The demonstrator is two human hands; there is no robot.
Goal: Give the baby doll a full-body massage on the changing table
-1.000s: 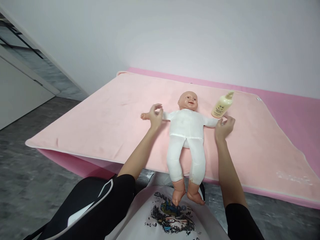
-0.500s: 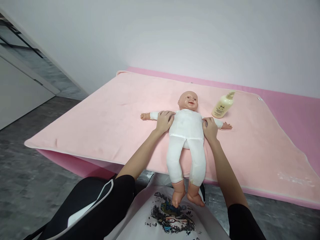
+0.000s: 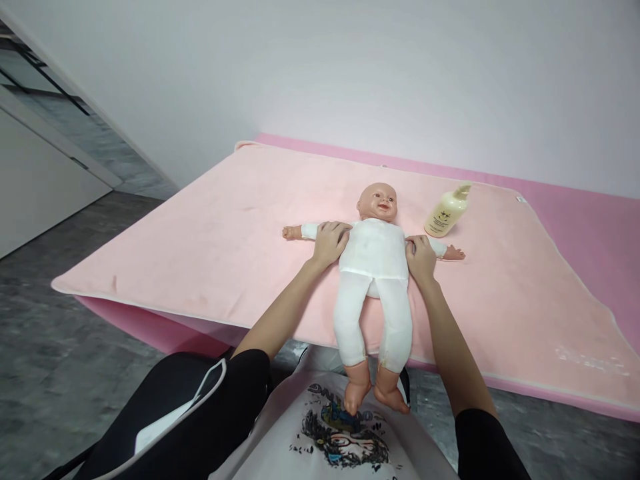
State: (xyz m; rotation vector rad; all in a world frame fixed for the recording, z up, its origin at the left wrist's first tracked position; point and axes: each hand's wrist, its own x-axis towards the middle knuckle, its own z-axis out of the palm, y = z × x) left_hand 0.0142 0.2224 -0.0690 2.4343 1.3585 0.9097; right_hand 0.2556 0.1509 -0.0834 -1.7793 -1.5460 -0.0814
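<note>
A baby doll (image 3: 374,250) lies on its back on a pink blanket (image 3: 225,233), its cloth body white and its head, hands and feet of bare plastic. Its arms stretch out sideways, and its feet hang past the blanket's front edge. At the doll's shoulder on the left, my left hand (image 3: 330,243) curls its fingers over the upper arm. My right hand (image 3: 421,258) is closed round the opposite upper arm, close to the torso. Beyond that arm a cream-coloured pump bottle (image 3: 447,212) stands upright on the blanket, apart from my fingers.
The blanket covers most of a pink table (image 3: 595,240), which meets a pale wall (image 3: 375,73) at the back. A shiny patch marks the blanket at the right front. Grey floor (image 3: 40,360) shows at the left, with a white panel behind it.
The view has shifted very slightly. Both hands, the doll and the bottle keep their places.
</note>
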